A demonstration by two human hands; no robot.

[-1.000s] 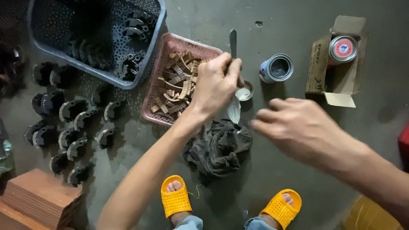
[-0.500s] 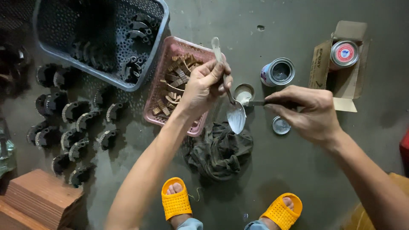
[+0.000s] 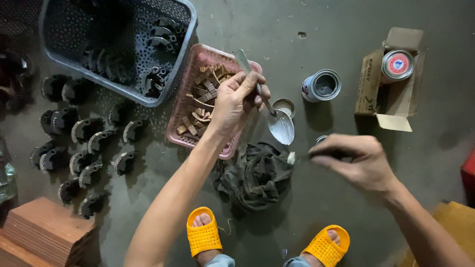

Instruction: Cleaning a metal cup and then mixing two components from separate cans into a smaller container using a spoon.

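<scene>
right hand (image 3: 358, 163) moved lower, gripping stick | left hand (image 3: 240, 99) gripping spoon (image 3: 281, 126) | grey concrete floor (image 3: 277, 29)

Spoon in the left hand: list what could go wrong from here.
1. The spoon is pinched at mid-handle by the left hand with its bowl hanging over the dark rag; anything in the bowl could drip there.
2. The right hand holds a thin tool with a pale blob at its tip; that could smear the rag or floor.
3. The open tin stands close by and might get knocked.
</scene>
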